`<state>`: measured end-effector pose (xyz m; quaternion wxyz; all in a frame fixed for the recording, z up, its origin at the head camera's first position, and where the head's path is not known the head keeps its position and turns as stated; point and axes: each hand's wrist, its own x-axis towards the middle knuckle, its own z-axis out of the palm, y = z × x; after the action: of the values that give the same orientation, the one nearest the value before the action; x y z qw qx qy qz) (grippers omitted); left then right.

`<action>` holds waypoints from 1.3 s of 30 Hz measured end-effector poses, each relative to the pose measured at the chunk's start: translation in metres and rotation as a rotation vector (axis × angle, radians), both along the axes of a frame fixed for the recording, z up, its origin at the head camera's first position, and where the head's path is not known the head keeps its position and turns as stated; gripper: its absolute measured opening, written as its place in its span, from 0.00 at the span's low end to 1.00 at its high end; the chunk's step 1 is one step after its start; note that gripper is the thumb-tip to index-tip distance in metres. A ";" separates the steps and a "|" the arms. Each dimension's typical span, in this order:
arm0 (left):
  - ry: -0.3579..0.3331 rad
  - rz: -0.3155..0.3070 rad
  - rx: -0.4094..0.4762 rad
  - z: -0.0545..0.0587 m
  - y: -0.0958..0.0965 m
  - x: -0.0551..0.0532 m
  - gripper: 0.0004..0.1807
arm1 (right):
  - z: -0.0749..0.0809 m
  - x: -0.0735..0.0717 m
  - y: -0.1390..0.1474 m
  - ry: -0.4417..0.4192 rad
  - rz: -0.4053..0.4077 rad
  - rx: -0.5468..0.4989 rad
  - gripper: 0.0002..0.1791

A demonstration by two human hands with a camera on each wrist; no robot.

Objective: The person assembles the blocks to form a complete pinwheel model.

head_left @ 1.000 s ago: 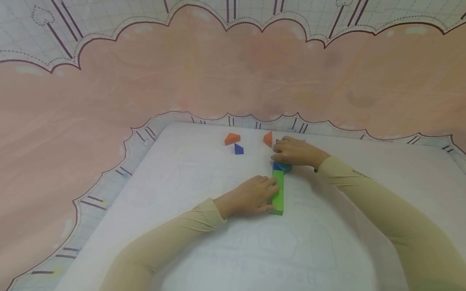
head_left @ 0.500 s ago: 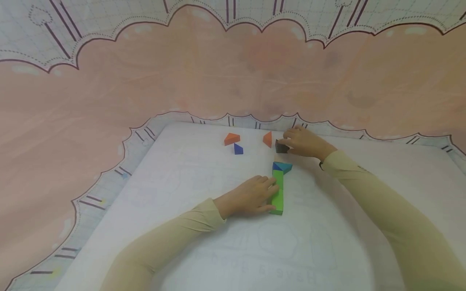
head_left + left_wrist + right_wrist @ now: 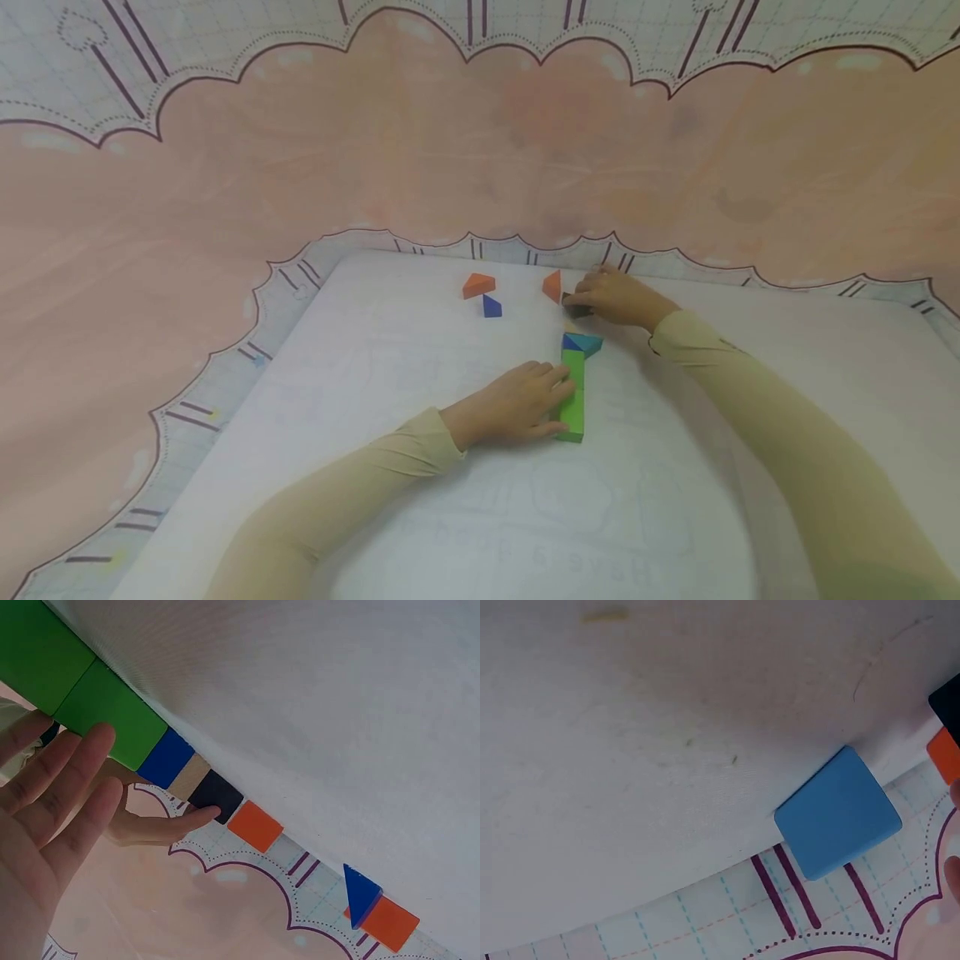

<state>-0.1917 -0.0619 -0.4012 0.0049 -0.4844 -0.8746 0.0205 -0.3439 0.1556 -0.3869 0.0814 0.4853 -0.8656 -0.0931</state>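
Note:
My left hand (image 3: 513,406) rests against the left side of two bright green blocks (image 3: 572,417) lying end to end. In the left wrist view its fingers (image 3: 79,776) look straight and spread beside them. A blue triangular block (image 3: 567,342) and a teal block (image 3: 588,344) lie at the row's far end. Beyond them shows a plain wood-coloured block (image 3: 189,777). My right hand (image 3: 618,297) pinches a black block (image 3: 576,311) just past it, one finger along its face; the thumb is hidden.
An orange block (image 3: 552,286) stands left of the black one. Farther left are another orange block (image 3: 478,286) and a small blue block (image 3: 492,307). The right wrist view shows a light blue block (image 3: 838,814) near the white table's (image 3: 360,333) far edge.
My right hand has moved from above the teal and blue blocks to the black block, then slightly nearer and left, shifting it toward the row. My left hand has stayed put.

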 end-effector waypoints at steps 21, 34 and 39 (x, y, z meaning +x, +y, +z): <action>0.024 -0.010 0.009 -0.001 0.000 -0.002 0.25 | 0.005 0.023 0.001 -0.036 0.034 -0.013 0.20; 0.020 -0.009 -0.002 -0.002 0.001 -0.002 0.27 | 0.008 0.023 0.004 -0.075 -0.021 -0.002 0.18; 0.022 -0.007 -0.003 -0.002 0.001 -0.001 0.27 | 0.006 0.016 0.002 -0.033 -0.010 -0.011 0.12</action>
<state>-0.1925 -0.0608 -0.4031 0.0138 -0.4871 -0.8728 0.0273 -0.3282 0.1574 -0.3805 0.0695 0.4820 -0.8697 -0.0807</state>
